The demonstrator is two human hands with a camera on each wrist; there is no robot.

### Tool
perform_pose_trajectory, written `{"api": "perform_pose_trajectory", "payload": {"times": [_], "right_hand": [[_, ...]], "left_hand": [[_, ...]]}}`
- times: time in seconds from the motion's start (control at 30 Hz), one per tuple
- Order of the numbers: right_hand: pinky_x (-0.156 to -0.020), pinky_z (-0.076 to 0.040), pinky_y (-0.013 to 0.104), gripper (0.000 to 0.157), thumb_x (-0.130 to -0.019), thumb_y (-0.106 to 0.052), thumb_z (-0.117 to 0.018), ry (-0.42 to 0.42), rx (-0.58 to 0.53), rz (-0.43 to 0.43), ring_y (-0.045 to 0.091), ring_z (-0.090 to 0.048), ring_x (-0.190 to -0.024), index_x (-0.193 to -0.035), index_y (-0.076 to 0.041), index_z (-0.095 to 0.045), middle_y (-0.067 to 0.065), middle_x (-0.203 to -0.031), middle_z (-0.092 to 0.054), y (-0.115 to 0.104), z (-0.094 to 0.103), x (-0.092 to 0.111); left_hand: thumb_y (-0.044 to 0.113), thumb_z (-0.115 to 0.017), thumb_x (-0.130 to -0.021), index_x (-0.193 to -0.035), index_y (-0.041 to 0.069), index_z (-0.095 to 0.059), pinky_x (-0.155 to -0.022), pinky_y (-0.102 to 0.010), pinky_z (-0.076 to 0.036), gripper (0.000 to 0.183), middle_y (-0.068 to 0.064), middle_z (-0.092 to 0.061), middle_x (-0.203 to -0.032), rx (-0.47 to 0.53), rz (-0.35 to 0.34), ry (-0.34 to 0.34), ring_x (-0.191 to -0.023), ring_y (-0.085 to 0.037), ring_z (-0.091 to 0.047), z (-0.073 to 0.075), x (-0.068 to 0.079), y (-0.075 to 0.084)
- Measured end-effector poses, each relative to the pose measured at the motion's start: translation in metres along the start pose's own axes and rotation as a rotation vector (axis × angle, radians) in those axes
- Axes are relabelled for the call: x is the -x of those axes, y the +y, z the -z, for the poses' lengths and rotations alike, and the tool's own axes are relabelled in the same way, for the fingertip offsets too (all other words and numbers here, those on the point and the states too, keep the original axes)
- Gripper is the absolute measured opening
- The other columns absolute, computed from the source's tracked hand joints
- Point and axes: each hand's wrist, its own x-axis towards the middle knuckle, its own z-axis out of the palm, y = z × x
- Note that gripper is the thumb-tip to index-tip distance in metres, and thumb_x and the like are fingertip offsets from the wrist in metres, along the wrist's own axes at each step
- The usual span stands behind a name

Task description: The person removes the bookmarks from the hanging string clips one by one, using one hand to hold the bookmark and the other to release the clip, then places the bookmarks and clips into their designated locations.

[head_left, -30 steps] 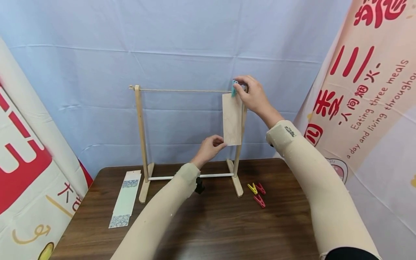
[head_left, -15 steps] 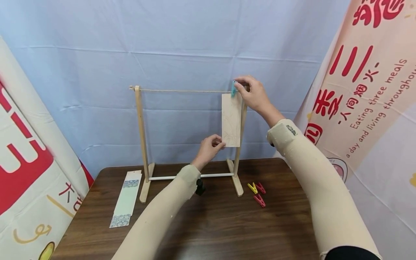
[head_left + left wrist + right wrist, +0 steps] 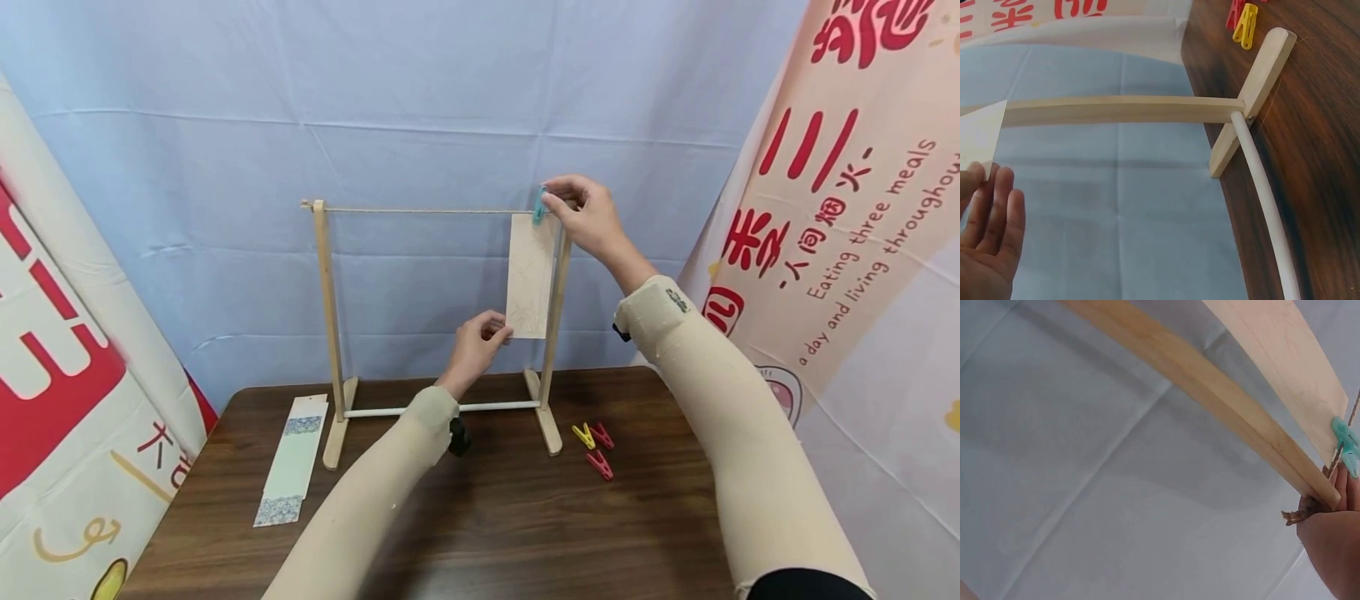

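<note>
A pale, plain rectangular card [image 3: 529, 279] hangs at the right end of the cord [image 3: 420, 212] strung across a wooden frame. A blue clothespin [image 3: 539, 206] sits at the card's top edge, over the cord. My right hand [image 3: 588, 215] pinches this clothespin beside the frame's right post. In the right wrist view, the clothespin [image 3: 1346, 445] straddles the cord and the card's end. Lower down, my left hand [image 3: 474, 346] pinches the card's bottom left corner between thumb and fingers. The left wrist view has that corner of the card [image 3: 982, 140] under the thumb.
The wooden frame [image 3: 327, 308] stands on the dark table [image 3: 525, 517], with a white rod [image 3: 498, 407] low between its feet. One yellow clothespin [image 3: 582, 435] and two red clothespins [image 3: 599, 464] lie right of it. Patterned cards [image 3: 292, 462] lie overlapped at left.
The card's lower end has swung slightly left, along with my left hand. My right hand has stayed at the blue clothespin with hardly any movement.
</note>
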Motion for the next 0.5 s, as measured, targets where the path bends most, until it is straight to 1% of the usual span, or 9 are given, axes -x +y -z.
{"api": "perform_pose_trajectory", "payload": {"times": [0.1, 0.17, 0.27, 0.37, 0.5], "right_hand": [[-0.078, -0.047, 0.021, 0.029, -0.108, -0.012, -0.066, 0.022, -0.036, 0.027, 0.011, -0.06, -0.09, -0.131, 0.006, -0.068, 0.016, -0.118, -0.069, 0.0, -0.001, 0.0], [-0.074, -0.045, 0.021, 0.027, -0.107, -0.008, -0.066, 0.034, -0.054, 0.044, 0.012, -0.057, -0.086, -0.128, 0.009, -0.067, 0.017, -0.115, -0.068, -0.002, -0.003, 0.002], [-0.072, -0.042, 0.021, 0.024, -0.107, -0.002, -0.065, 0.047, -0.071, 0.064, 0.015, -0.055, -0.083, -0.124, 0.013, -0.065, 0.02, -0.112, -0.066, -0.009, -0.004, 0.005], [-0.074, -0.043, 0.021, 0.021, -0.106, 0.002, -0.064, 0.066, -0.093, 0.073, 0.016, -0.058, -0.087, -0.12, 0.016, -0.064, 0.024, -0.114, -0.067, -0.022, -0.005, 0.009], [-0.077, -0.046, 0.019, 0.014, -0.104, 0.003, -0.065, 0.11, -0.13, 0.068, 0.01, -0.064, -0.092, -0.113, 0.013, -0.068, 0.019, -0.113, -0.07, -0.033, -0.007, 0.012]], "left_hand": [[0.019, -0.07, -0.106, -0.118, 0.011, -0.074, -0.084, -0.036, -0.062, 0.015, -0.01, -0.078, -0.104, -0.002, -0.017, 0.02, -0.092, -0.02, -0.076, 0.001, 0.001, -0.001], [0.02, -0.071, -0.106, -0.118, 0.012, -0.074, -0.082, -0.035, -0.062, 0.015, -0.005, -0.078, -0.1, -0.009, -0.023, 0.034, -0.089, -0.016, -0.075, 0.002, 0.001, -0.002], [0.021, -0.071, -0.106, -0.118, 0.013, -0.074, -0.081, -0.035, -0.061, 0.015, -0.002, -0.078, -0.097, -0.015, -0.031, 0.046, -0.087, -0.014, -0.074, 0.002, 0.002, -0.003], [0.021, -0.071, -0.106, -0.118, 0.013, -0.074, -0.08, -0.035, -0.061, 0.014, -0.001, -0.078, -0.097, -0.017, -0.038, 0.051, -0.087, -0.014, -0.074, 0.003, 0.003, -0.005], [0.021, -0.071, -0.106, -0.119, 0.013, -0.074, -0.079, -0.035, -0.062, 0.015, -0.002, -0.078, -0.098, -0.015, -0.047, 0.055, -0.087, -0.014, -0.074, 0.004, 0.004, -0.006]]}}
